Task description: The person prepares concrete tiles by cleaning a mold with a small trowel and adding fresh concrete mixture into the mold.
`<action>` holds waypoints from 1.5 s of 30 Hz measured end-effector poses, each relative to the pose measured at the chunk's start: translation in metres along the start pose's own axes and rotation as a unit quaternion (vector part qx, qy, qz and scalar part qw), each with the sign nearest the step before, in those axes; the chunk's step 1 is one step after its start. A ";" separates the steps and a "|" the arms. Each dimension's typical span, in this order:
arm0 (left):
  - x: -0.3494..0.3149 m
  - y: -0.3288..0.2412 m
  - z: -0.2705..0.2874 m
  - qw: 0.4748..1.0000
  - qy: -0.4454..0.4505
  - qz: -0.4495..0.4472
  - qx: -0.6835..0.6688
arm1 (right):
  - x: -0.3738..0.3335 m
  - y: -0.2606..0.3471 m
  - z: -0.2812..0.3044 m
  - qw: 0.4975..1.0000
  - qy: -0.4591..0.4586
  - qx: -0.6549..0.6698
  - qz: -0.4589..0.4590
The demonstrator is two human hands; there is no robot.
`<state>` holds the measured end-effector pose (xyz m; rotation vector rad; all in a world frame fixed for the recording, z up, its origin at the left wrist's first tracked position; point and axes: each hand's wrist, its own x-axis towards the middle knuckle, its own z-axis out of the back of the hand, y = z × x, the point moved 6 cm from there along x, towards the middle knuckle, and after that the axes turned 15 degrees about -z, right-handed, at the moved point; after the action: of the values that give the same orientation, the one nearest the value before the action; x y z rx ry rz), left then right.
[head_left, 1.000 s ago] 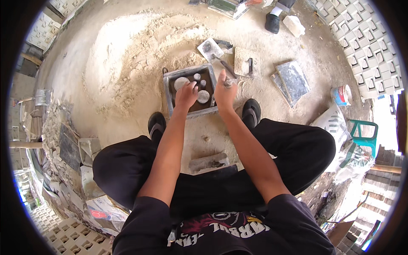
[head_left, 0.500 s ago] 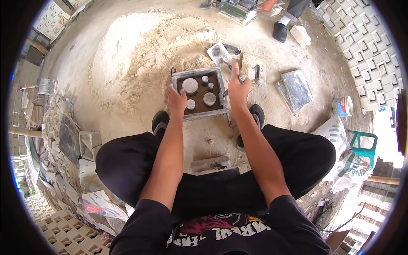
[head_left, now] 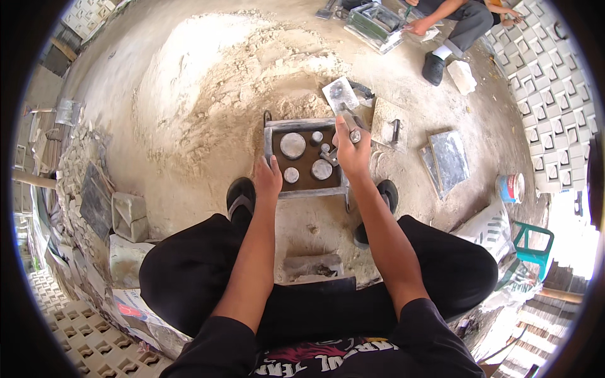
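Observation:
A rectangular metal mould frame point(head_left: 305, 193) lies on the ground between my feet. Several round grey cylinders of differing width, one of them a wide disc point(head_left: 292, 145), stand on its brown floor. My left hand point(head_left: 268, 179) grips the frame's left wall near the lower corner, thumb on the inner side. Over the right wall, my right hand point(head_left: 353, 154) is closed round a hammer-like tool point(head_left: 355, 135); its rounded butt points up. Its metal end reaches inside the frame, close to the small cylinders at the right. My hand partly hides the tool.
Beyond lie a pale square plate point(head_left: 340, 94), a board with a handle point(head_left: 386, 123) and stacked dark plates point(head_left: 449, 160). A sand heap point(head_left: 220, 69) spreads at far left. A co-worker's hand point(head_left: 418, 26) is by another mould point(head_left: 376, 24). A paint can point(head_left: 510, 188) stands right.
My right hand has brought the tool's metal end over the right wall into the frame. My left hand has slid nearer along the left wall. The whole view has shifted slightly.

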<state>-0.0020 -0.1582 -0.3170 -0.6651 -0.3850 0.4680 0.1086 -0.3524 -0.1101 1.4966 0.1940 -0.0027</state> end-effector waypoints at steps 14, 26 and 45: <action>-0.003 -0.001 0.009 0.989 0.040 0.139 -0.009 | 0.025 -0.012 -0.029 0.992 -0.055 -0.097 0.066; -0.002 0.003 0.008 0.988 0.032 0.151 0.011 | 0.040 0.005 -0.058 0.994 -0.104 0.009 0.039; 0.001 0.000 0.010 0.989 -0.006 0.149 -0.023 | 0.103 -0.008 -0.104 0.975 0.200 -0.024 -0.094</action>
<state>-0.0065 -0.1526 -0.3094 -0.7693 -0.3086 0.7481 0.1958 -0.2376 -0.1376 1.4136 0.6547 0.1514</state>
